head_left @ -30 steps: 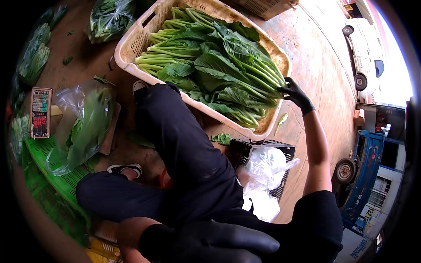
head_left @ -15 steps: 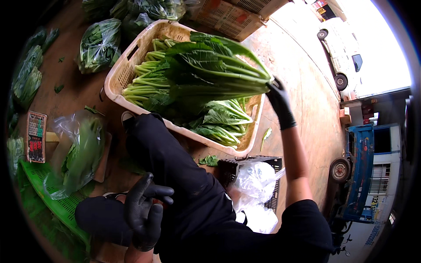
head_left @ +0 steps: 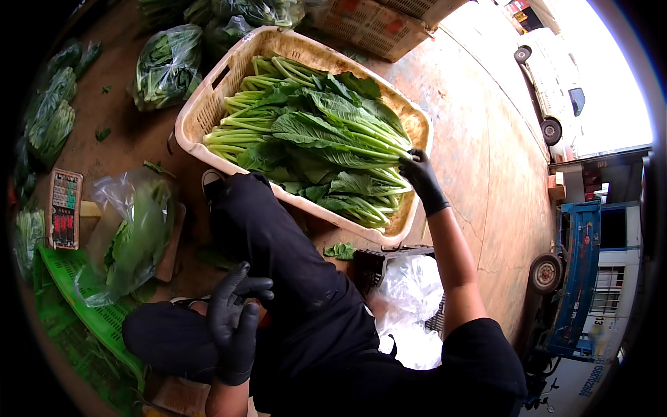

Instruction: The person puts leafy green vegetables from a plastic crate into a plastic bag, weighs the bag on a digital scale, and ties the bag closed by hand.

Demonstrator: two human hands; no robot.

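1. The leafy greens (head_left: pixel 326 139) lie heaped in a cream plastic basket (head_left: pixel 201 111) on the brown floor, stems pointing far-left and leaves spreading near-right, filling most of the basket.
2. The right hand (head_left: pixel 422 179), in a black glove, is at the basket's right side with its fingers curled shut around the leaf ends of a bunch. Judging from this, a grip lower on the firm stalks would bruise the leaves less, and lifting along the stems would keep the bunch from tangling with its neighbours.
3. The left hand (head_left: pixel 236 323), also gloved, rests on the person's dark-trousered leg (head_left: pixel 278 243) with fingers loosely spread and nothing in it; it seems free to support the stalk end.
4. The basket's near rim sits just beside the leg and touches a black crate (head_left: pixel 379 260) holding a white plastic bag (head_left: pixel 410 292), so the near side is cramped.
5. To the left, a clear bag of greens (head_left: pixel 135 236) rests beside a small scale (head_left: pixel 66 208), with a green crate (head_left: pixel 76 306) nearer.
6. More bagged greens (head_left: pixel 167 66) lie far-left of the basket.
7. The open room is on the right, over bare concrete (head_left: pixel 486 139).
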